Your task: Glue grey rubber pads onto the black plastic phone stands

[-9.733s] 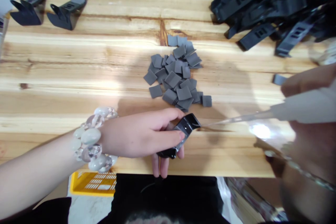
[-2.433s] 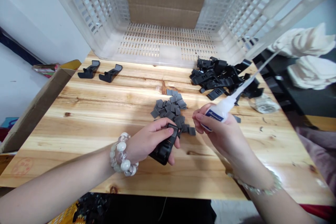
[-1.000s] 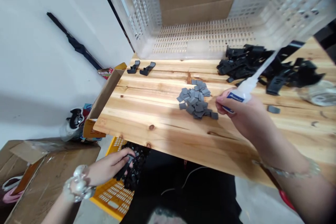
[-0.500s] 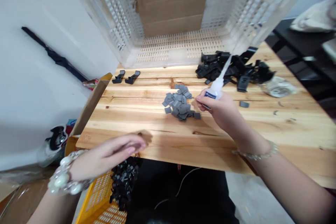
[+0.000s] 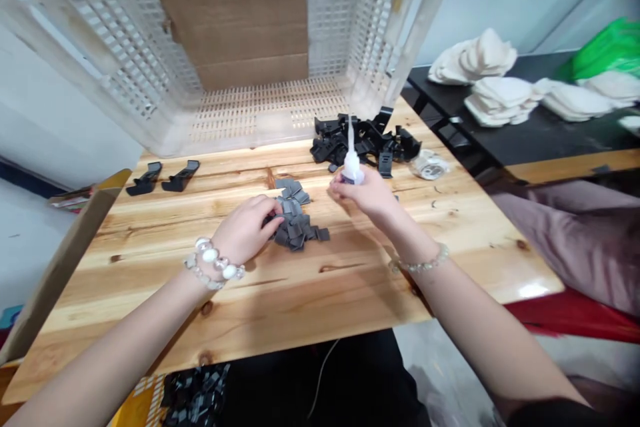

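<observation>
My left hand (image 5: pixel 253 223) is at the left edge of a pile of small flat grey pieces (image 5: pixel 296 230). Its thumb and fingers curl together on a grey piece at that edge; the fingertips are partly hidden. My right hand (image 5: pixel 367 193), just right of the pile, is wrapped around a small white glue bottle (image 5: pixel 353 168). The bottle's long thin nozzle points up and away from me. Behind it lies a heap of black plastic brackets (image 5: pixel 367 140). Two similar brackets (image 5: pixel 181 177) stand apart at the table's left, each with a grey top.
A white plastic crate (image 5: pixel 273 123) with cardboard inside stands at the table's back. A tape roll in clear wrap (image 5: pixel 430 165) lies right of the brackets. Below the front edge is a yellow basket (image 5: pixel 137 407) of black parts. White cloth stacks (image 5: pixel 503 100) sit on a black table at right.
My left hand has moved from the table's front edge to the pile of grey pieces. The right hand still holds the bottle, now nearly upright in view. The camera has turned right.
</observation>
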The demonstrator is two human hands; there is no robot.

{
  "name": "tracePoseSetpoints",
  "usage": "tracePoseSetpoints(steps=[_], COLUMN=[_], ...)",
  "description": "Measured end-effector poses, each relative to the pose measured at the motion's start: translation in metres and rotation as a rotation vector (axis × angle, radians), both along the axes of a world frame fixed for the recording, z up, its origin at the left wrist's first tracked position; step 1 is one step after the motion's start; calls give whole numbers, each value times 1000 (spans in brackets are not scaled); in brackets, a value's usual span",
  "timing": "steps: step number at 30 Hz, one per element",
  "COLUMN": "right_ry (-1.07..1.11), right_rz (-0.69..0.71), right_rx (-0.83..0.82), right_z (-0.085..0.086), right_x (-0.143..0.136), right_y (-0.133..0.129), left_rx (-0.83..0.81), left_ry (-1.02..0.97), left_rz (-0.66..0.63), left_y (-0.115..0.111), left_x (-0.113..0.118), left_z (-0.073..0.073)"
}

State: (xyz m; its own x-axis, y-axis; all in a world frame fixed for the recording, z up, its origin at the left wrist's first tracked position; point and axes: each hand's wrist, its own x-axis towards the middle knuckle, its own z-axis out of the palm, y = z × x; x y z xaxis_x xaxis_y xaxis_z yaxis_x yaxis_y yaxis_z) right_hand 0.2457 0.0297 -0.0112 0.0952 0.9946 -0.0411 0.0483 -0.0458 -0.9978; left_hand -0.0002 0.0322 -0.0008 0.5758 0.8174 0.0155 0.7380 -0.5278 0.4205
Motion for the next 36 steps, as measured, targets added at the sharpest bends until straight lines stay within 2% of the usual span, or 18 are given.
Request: tracePoseSetpoints(steps=[3, 6, 8, 12, 15, 17, 18, 20, 22, 23, 26, 29, 32, 36], right_ry=[-251, -621, -710, -818, -749, -633, -548, -318, -136, -83, -4, -4, 10, 77], right_rz=[-305, -494, -531, -495, -518, -529, -499, -328, -8, 148, 460, 620, 707, 749], right_rx=[82, -45, -87, -141, -133, -48, 22, 53, -30, -123, -267, -336, -350, -414], right_z=[3, 2, -2, -13, -12, -5, -1, 8, 15, 18, 21, 21, 21, 21], right_x=[41, 76, 87, 90, 86, 75, 66, 39, 9, -5, -34, -44, -44, -48], right_y=[13, 19, 22, 24, 23, 19, 16, 6, -6, -12, -28, -38, -43, -47], left_rx=[-99, -249, -343, -483, -559, -625, -651, -656, -553, -470, -221, -153, -268, -351], left_ry=[-79, -271, -408, -551, -612, -644, -657, -669, -644, -618, -530, -490, -470, -418], left_rz=[98, 179, 183, 152, 187, 204, 203, 179, 136, 100, -45, -154, -222, -224], left_y=[-9, -18, -22, -25, -25, -26, -27, -31, -36, -39, -48, -52, -52, -52], left_x=[-9, -17, -19, -20, -21, -23, -23, -25, -25, -25, -25, -24, -22, -17], left_z=[6, 10, 11, 11, 12, 13, 14, 16, 18, 20, 24, 25, 22, 17])
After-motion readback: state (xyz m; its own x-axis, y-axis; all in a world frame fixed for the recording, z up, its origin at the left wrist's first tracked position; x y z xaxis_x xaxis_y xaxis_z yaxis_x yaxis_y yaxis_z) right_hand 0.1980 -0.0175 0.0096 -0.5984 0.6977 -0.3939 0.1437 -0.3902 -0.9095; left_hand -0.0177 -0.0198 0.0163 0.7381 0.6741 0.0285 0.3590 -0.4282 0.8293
